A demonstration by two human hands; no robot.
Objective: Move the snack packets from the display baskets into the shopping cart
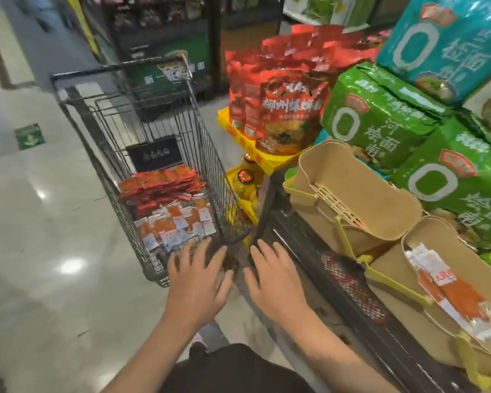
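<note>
A dark wire shopping cart [97,137] stands on the floor ahead of me, holding several red and orange-and-white snack packets [167,208]. My left hand [196,282] hovers over the cart's near corner, fingers spread, holding nothing. My right hand [275,276] is beside it, between the cart and the display, also spread and empty. To the right sit two tan display baskets: the far basket [380,205] shows no packets, and the near basket [403,273] holds a few orange-and-white snack packets [454,296].
A black mesh display stand [352,282] carries the baskets. Behind them are stacked green noodle packs [380,114], a teal pack [448,41] and red bags [284,109] on yellow trays [270,161]. Dark shelves stand beyond the cart. Tiled floor [40,222] lies to the left.
</note>
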